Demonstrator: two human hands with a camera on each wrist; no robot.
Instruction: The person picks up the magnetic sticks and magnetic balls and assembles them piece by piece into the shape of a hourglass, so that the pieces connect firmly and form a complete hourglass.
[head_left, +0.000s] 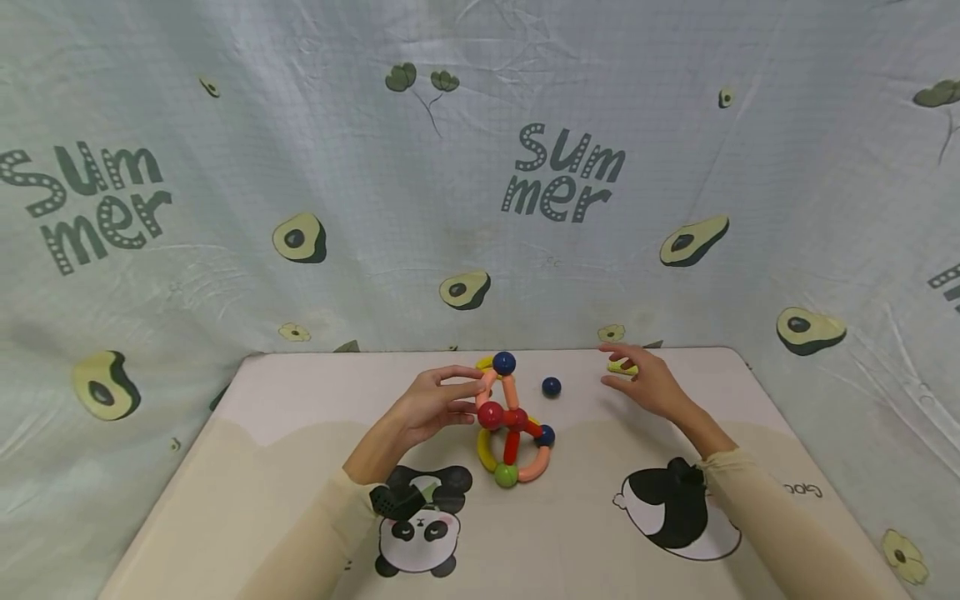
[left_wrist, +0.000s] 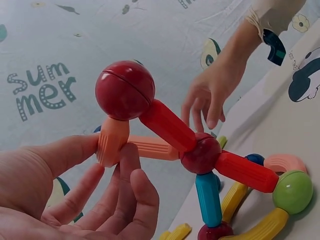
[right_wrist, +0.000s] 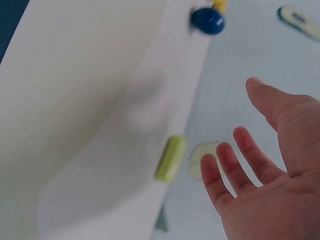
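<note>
My left hand (head_left: 435, 407) pinches a peach rod (left_wrist: 111, 142) between thumb and fingers. This rod belongs to a ball-and-stick magnetic toy structure standing mid-table. A large red ball (left_wrist: 125, 90) joins the rod's top, and red rods run on through a smaller red ball (left_wrist: 201, 153). At the structure's base, a green ball (head_left: 506, 475) connects with a curved yellow rod (head_left: 487, 451) and a curved peach rod (head_left: 536, 465). My right hand (head_left: 645, 382) holds nothing, its fingers spread above the table's far right side. Close to it lies a light green rod (right_wrist: 171, 157).
A loose dark blue ball (head_left: 551, 387) lies behind and right of the structure. Along the table's (head_left: 570, 533) far edge hangs a patterned cloth (head_left: 360, 192). Panda (head_left: 420, 533) and other cartoon prints mark the tabletop.
</note>
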